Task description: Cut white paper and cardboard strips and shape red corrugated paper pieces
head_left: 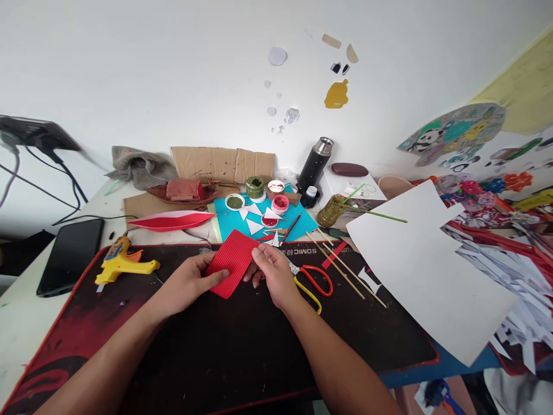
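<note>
Between my hands is a piece of red corrugated cardboard (235, 259), tilted above the dark desk mat. My left hand (190, 282) grips its left edge, with the thumb lying across the ridged face. At the upper right corner, my right hand (274, 271) pinches the card between thumb and fingers. Scissors (317, 279) with one red and one yellow handle lie right beside my right hand, partly covered by it. Behind the card, a red and white boat-shaped paper piece (173, 221) rests near the mat's far edge.
A yellow glue gun (123, 262) and a black phone (71, 253) lie at left. Paint pots (254, 187) stand on blue paper (224, 216). Thin wooden sticks (345, 274), a jar of murky liquid (330, 212), a black thermos (314, 164) and large white paper (432, 271) are at right.
</note>
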A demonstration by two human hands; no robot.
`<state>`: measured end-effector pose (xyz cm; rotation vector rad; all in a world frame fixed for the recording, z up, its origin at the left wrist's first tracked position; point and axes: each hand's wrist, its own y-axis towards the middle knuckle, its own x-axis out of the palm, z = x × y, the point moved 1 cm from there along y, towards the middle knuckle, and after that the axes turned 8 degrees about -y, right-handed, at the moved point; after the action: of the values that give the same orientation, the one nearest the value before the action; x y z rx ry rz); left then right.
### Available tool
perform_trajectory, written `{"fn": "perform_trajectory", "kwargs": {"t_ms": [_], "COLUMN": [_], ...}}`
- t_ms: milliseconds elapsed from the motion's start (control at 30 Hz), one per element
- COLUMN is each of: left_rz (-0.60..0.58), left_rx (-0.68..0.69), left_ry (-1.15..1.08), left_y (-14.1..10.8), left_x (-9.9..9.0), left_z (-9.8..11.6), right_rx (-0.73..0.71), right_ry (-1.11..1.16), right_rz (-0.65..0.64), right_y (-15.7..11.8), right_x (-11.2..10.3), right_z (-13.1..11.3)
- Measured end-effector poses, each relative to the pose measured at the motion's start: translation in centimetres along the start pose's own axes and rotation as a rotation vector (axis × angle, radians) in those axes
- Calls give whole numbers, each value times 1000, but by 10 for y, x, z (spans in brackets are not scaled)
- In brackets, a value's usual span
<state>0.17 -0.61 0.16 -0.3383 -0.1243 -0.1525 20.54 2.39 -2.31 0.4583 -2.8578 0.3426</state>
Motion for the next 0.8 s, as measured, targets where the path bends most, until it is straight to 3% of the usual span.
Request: {"fn": "perform_trajectory", "kwargs": {"t_ms": [233, 800], "left_rz": [-2, 19], "left_rx": [105, 135], "left_ry": [73, 70], "left_y": [-1, -1], "left_x": [6, 7], "left_z": [5, 4], "right_rx": [76, 92], "right_ry": [-3, 12], "right_rz": [-17, -19], "right_y": [-1, -1], "right_x": [1, 2], "right_z": [4, 3]}}
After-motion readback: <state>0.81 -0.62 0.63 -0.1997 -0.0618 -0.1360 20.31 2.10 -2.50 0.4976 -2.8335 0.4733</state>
